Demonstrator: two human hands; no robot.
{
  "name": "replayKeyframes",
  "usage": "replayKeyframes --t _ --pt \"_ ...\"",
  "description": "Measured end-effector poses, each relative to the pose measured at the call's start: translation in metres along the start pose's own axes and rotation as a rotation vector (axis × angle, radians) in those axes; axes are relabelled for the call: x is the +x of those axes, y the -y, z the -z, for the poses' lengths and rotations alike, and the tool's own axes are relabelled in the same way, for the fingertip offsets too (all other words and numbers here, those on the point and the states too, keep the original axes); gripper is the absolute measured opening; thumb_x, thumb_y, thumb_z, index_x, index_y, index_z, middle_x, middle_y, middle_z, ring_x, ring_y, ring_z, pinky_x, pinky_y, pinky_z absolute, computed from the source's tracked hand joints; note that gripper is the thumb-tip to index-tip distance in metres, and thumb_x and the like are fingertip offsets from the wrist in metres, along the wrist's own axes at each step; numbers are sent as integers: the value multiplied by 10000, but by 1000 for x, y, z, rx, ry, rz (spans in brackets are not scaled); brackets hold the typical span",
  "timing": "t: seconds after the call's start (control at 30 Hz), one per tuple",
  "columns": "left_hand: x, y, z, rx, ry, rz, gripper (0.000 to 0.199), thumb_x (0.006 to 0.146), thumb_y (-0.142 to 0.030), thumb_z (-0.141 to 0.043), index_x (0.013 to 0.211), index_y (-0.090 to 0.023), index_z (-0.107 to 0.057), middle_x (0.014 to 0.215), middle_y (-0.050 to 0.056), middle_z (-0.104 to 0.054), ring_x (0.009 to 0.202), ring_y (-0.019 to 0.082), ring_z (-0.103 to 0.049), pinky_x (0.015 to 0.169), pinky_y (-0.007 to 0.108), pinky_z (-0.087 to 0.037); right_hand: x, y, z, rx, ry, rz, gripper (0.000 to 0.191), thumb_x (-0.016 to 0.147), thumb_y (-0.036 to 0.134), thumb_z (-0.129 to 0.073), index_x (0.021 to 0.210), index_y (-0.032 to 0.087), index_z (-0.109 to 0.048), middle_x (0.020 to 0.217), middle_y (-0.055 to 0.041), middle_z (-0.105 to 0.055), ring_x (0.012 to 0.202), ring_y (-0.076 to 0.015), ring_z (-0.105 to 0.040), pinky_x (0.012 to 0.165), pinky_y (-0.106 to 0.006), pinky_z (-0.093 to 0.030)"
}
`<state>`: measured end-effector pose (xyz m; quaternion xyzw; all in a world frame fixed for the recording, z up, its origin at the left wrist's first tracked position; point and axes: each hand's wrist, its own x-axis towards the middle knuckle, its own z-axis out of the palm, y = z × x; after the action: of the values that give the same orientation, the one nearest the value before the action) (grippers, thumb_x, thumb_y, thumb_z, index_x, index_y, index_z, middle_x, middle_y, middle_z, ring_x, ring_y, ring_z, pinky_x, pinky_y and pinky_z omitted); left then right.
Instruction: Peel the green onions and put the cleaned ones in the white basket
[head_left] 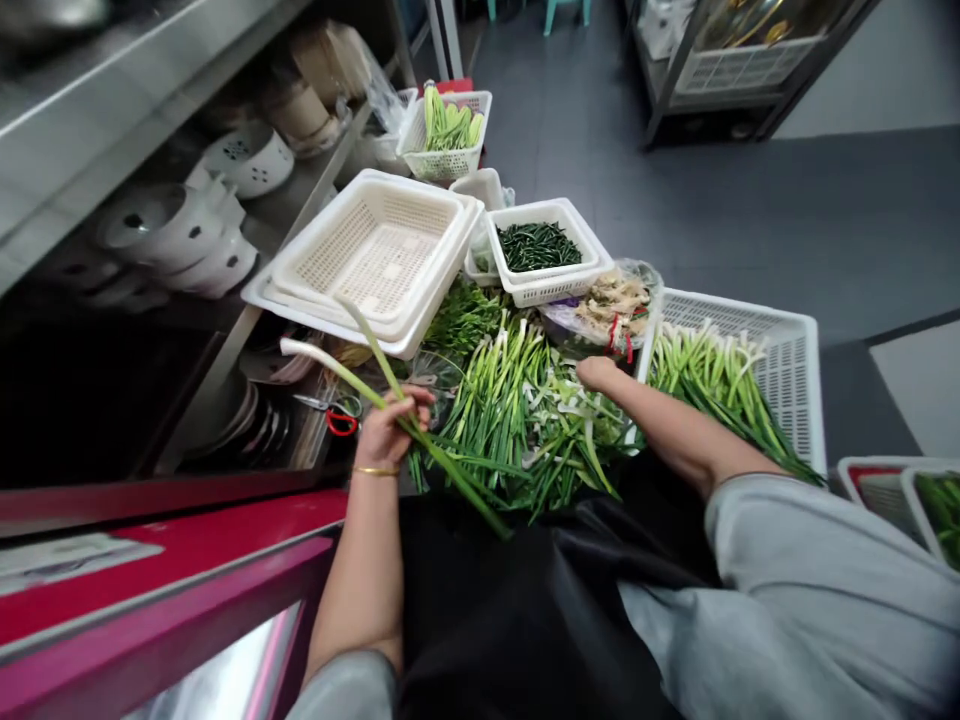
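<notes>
While the left hand (394,425) is closed around two long green onions (337,370), the right hand (596,373) is positioned above the loose leaves (581,415), near the left wall of the large white basket (802,390). The fingers of the right hand are hidden, so whether they are open or closed cannot be determined. The hands are apart.

The held green onions are oriented diagonally: their pale ends point to the upper left, and their green leaves extend to the lower right past the left hand, toward the black apron (525,620). One pale end overlaps the front of the stacked white baskets (397,255) in the view. A gold-coloured bracelet (375,471) encircles the left wrist.

Between the hands is a pile of green onions (499,385), white ends directed away from the person. The loose leaves adjoin this pile on its right side. Further green onions (705,365) are laid in the large white basket.

Scissors (341,422) with red handles are located just left of the left hand. Beyond the pile are feathery greens (465,320), a nested pair of small baskets (589,262) containing dark green chillies (536,245), and a clear plastic bag (562,325) with pale, dry-looking produce (615,300).
</notes>
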<state>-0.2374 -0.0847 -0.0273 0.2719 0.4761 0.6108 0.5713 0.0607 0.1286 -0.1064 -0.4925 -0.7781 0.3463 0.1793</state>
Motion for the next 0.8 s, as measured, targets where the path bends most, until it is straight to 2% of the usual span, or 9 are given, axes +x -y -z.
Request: replayKeyframes --t 0.07,0.1,0.2,0.27,0.33,0.47,0.6,0.7,0.8 --pt "14 15 7 22 -37 73 158 620 -222 -683 719 -101 -660 674 66 -657 492 103 -530 454 221 -401 19 -6 -49 -153 159 -208 268 798 313 -613 630 105 -642 611 -110 -643 709 -187 -654 708 -272 -491" --pt "20 20 9 18 -44 112 160 625 -206 -676 747 -104 -664 612 39 -630 454 86 -497 439 209 -379 31 -7 -71 -134 174 -271 248 788 296 -623 644 97 -657 666 -133 -664 769 -209 -664 733 -271 -489" --pt "31 28 9 29 -29 237 336 706 -239 -656 1026 -135 -655 452 -57 -480 347 45 -347 379 181 -279 71 -6 -128 -138 217 -436 215 783 277 -620 778 74 -689 845 -166 -689 903 -224 -652 762 -238 -477" --pt "34 27 9 100 -42 290 432 734 -282 -661 1136 -130 -621 413 -79 -424 329 37 -303 358 175 -228 91 -4 -153 -101 224 -517 199 745 233 -639 828 58 -684 862 -171 -683 883 -214 -649 721 -217 -474" --pt "36 25 12 173 -97 306 442 723 -311 -680 1115 -109 -637 443 -57 -471 347 39 -335 359 176 -225 99 0 -164 -32 211 -557 170 723 179 -623 827 52 -668 796 -147 -671 797 -186 -644 662 -205 -468" --pt "41 36 13 231 -183 271 373 670 -326 -704 963 -93 -694 740 60 -663 445 62 -433 363 195 -269 80 16 -145 176 157 -516 207 755 160 -532 928 78 -608 659 -36 -608 582 -106 -569 548 -185 -446" --pt "47 67 -10 391 -224 197 424 655 -290 -703 1037 -105 -699 488 -35 -525 393 64 -360 392 210 -267 16 46 -104 455 156 -393 289 761 235 -524 1031 133 -517 615 24 -564 458 -86 -493 459 -192 -418" --pt "50 95 -41 464 -126 75 445 618 -274 -728 1035 -119 -700 517 -30 -557 456 90 -444 470 223 -336 -41 72 -82 714 215 -259 306 718 264 -561 1004 167 -510 546 55 -523 403 -96 -446 413 -204 -374" --pt "46 116 -61 521 11 24 321 572 -300 -753 827 -107 -727 625 14 -639 572 132 -538 569 252 -404 -84 93 -55 532 201 -114 198 701 177 -558 895 163 -592 582 17 -570 506 -116 -509 503 -221 -408"
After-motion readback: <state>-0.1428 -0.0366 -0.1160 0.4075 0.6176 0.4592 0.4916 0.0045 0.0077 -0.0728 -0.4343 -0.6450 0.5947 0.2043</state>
